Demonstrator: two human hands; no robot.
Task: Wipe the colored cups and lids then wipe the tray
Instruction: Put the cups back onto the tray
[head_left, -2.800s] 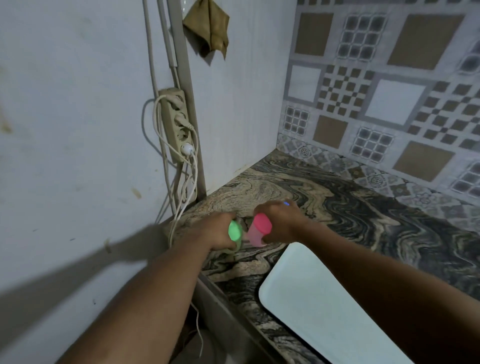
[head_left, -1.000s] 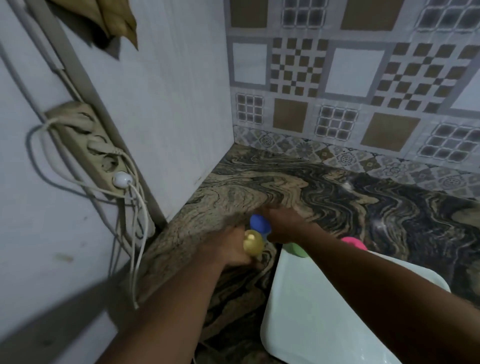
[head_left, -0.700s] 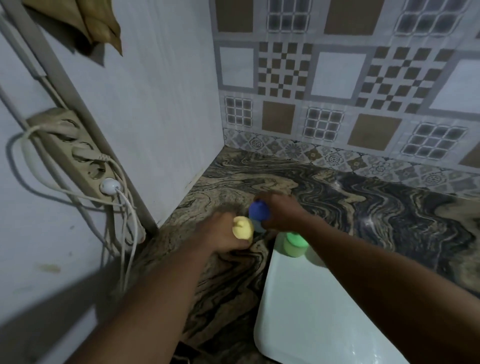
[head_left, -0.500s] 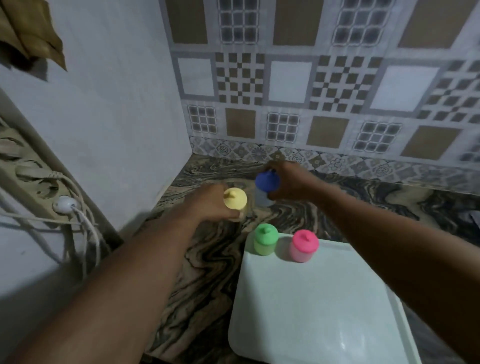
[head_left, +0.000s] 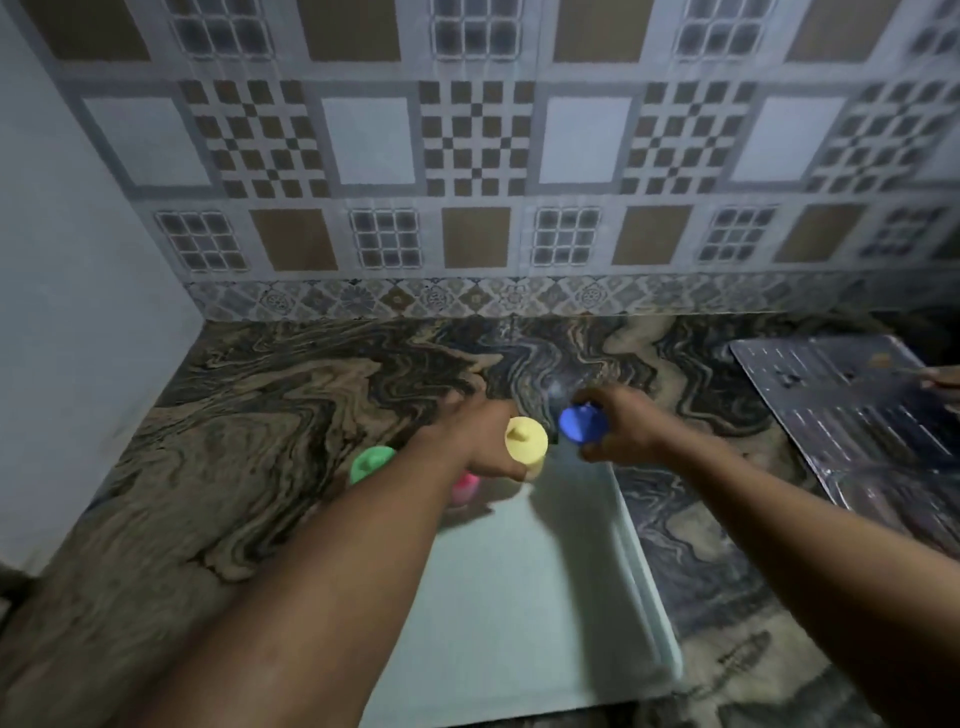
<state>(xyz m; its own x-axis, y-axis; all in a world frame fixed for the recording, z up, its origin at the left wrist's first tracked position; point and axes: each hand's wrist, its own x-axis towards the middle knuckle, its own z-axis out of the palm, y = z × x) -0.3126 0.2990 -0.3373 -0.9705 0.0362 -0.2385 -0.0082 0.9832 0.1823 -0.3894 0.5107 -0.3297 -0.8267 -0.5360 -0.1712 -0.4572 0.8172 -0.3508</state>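
Observation:
My left hand (head_left: 480, 436) grips a yellow lidded cup (head_left: 527, 443) over the far end of the pale white tray (head_left: 524, 597). Just to its right, my right hand (head_left: 618, 428) holds a blue lidded cup (head_left: 583, 423) near the tray's far right corner. A green lidded cup (head_left: 370, 463) stands at the tray's far left. A pink cup (head_left: 464, 487) beside it is mostly hidden behind my left forearm. I see no cloth in either hand.
The tray lies on a swirled marble counter (head_left: 270, 415), with a plain wall on the left and a patterned tiled wall (head_left: 478, 156) behind. A ribbed metal drainboard (head_left: 852, 410) lies at the right, where another hand's fingertips (head_left: 943, 378) show at the edge.
Both hands carried the yellow and blue cups rightward from the counter's left corner to the tray's far end. The view swung right, so the green and pink cups now sit behind my left arm.

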